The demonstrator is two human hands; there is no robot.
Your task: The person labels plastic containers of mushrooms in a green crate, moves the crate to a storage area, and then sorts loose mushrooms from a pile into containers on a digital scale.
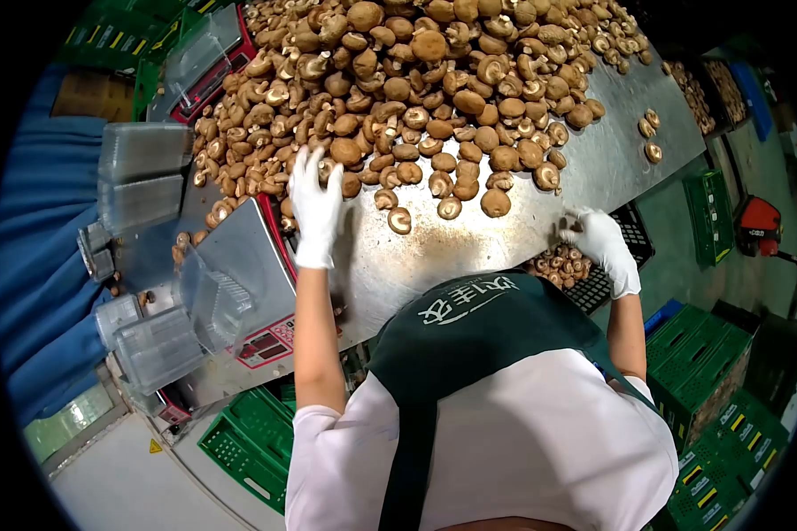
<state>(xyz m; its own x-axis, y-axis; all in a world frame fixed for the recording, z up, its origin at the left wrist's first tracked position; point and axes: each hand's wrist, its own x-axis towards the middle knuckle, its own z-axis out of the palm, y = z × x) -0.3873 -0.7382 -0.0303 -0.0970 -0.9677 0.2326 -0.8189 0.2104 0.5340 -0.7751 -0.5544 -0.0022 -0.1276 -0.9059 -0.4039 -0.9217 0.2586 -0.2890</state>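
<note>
A large heap of brown shiitake mushrooms point(429, 46) covers the far part of the metal table point(398, 288). My left hand point(317, 208), in a white glove, is at the near left edge of the heap. Its fingers and thumb are apart around a mushroom, with no firm grip visible. My right hand point(604, 248), gloved too, hovers by the table's right edge with fingers bent but apart; nothing shows in it. Below it, a black crate point(633, 232) contains smaller mushrooms point(560, 265), partly hidden by the table and my apron.
Left of my left arm stands a scale point(261, 345) with clear plastic boxes point(212, 305) on it. More stacked clear boxes point(146, 164) are farther left. Green crates point(700, 354) stand at right, and another green crate point(252, 442) is below the table at left.
</note>
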